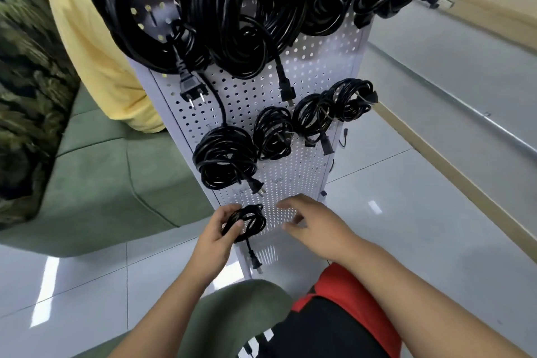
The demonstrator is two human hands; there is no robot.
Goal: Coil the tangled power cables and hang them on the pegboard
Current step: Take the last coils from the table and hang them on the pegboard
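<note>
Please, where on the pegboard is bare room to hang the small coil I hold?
Bare pegboard lies below the middle row of coils, right of the lower-left coil, above your right hand. Another sits between the two-pin plug and the other hanging plug. The top row of big coils is crowded.

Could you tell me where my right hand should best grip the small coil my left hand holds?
Probably the bare right arc of the coil, coming from the right: the left hand covers its left side, its plug hangs below, and the open right hand is beside it.
</note>
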